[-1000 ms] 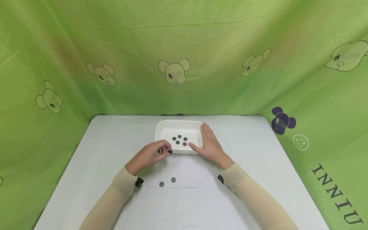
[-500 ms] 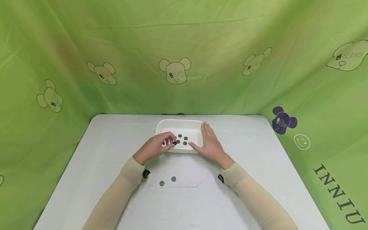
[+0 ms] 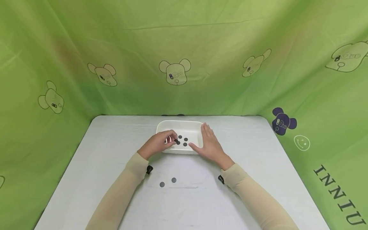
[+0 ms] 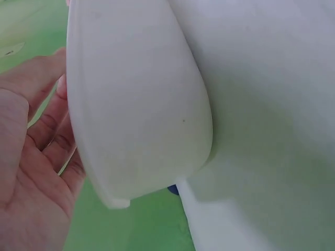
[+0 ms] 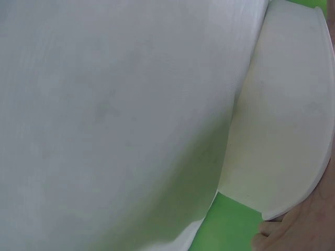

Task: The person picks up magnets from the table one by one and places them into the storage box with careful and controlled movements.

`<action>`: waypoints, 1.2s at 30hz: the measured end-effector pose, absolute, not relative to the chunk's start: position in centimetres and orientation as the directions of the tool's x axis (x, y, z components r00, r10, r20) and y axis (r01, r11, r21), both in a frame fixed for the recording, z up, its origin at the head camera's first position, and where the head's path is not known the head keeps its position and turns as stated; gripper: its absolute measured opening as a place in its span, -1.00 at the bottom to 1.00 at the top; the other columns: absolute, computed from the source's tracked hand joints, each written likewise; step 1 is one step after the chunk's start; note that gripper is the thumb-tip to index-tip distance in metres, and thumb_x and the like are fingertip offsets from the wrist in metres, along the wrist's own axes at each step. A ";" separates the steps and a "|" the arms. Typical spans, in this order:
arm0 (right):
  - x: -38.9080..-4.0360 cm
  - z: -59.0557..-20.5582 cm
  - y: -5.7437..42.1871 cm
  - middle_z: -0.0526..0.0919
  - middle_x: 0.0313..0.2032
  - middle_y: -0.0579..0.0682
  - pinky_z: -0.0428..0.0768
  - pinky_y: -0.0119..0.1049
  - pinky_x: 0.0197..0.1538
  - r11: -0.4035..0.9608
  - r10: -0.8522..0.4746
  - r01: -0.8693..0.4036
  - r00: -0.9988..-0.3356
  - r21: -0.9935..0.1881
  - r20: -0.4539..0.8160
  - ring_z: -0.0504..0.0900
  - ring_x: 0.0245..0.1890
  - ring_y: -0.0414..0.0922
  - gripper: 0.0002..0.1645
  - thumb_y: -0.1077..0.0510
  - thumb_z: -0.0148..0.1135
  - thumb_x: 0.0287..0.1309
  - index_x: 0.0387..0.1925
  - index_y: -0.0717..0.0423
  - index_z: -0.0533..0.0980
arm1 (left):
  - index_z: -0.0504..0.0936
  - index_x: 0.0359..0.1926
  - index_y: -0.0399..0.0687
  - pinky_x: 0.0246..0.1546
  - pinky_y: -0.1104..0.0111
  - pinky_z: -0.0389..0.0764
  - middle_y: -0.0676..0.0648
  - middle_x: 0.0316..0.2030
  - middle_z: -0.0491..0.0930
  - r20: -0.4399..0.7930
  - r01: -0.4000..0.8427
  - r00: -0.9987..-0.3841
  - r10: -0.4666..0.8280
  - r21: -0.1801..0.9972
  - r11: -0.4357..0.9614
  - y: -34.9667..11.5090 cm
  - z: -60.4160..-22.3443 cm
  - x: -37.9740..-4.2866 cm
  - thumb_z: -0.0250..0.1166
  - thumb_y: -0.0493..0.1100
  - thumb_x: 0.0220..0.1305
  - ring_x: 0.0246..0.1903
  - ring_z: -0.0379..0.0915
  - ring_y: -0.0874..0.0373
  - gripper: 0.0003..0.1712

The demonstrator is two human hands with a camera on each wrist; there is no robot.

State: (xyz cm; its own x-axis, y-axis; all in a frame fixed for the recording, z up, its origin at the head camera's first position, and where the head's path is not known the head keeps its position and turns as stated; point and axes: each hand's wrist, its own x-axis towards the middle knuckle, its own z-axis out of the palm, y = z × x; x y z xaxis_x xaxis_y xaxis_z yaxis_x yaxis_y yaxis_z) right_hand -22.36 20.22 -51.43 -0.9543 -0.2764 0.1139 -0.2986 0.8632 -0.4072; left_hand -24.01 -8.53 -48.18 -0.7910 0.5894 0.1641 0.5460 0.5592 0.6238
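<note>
A white rectangular tray (image 3: pixel 193 126) stands toward the back of the table, with several small dark round discs (image 3: pixel 185 139) on its floor. My left hand (image 3: pixel 158 142) reaches over the tray's front left side and pinches a dark disc (image 3: pixel 176 140) at its fingertips, low above the others. The tray's wall hides those fingertips in the left wrist view, where the palm and curled fingers (image 4: pixel 62 142) show beside the rim. With its fingers stretched, my right hand (image 3: pixel 212 146) rests against the tray's right end, thumb over the front right corner.
Two more dark discs (image 3: pixel 162 184) lie on the white-covered table (image 3: pixel 244 140), in front of the tray and between the forearms. Green cloth (image 3: pixel 132 99) with bear-head prints hangs around the back and sides. A black strap piece (image 3: pixel 149 169) sits at each cuff.
My left hand has moved from the tray's front left edge rightward and inward over the tray, carrying the disc. The right hand has stayed in place, and so have both table discs.
</note>
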 end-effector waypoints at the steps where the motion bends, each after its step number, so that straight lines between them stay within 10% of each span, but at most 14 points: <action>1: -22.3 -51.5 20.2 -0.23 0.71 0.30 -0.18 0.00 0.74 0.863 -0.276 -0.298 -0.954 -0.409 0.114 -0.17 0.71 0.23 0.44 -0.52 0.19 0.36 0.69 0.40 -0.19 | 0.67 -0.01 -0.04 -0.22 0.37 0.63 0.13 -0.23 0.68 0.163 0.551 -0.786 0.596 0.621 0.558 -8.4 -48.2 -24.2 0.43 -0.19 0.48 -0.23 0.57 0.24 -0.85; 36: -22.2 -51.5 20.3 -0.25 0.71 0.27 -0.18 0.00 0.74 0.866 -0.266 -0.281 -0.959 -0.414 0.097 -0.20 0.72 0.21 0.43 -0.53 0.18 0.37 0.70 0.37 -0.22 | 0.70 0.00 0.02 -0.22 0.40 0.64 0.07 -0.28 0.73 -0.064 0.482 -0.740 0.670 0.645 0.593 -6.7 -49.5 -27.1 0.42 -0.25 0.46 -0.33 0.58 0.28 -0.84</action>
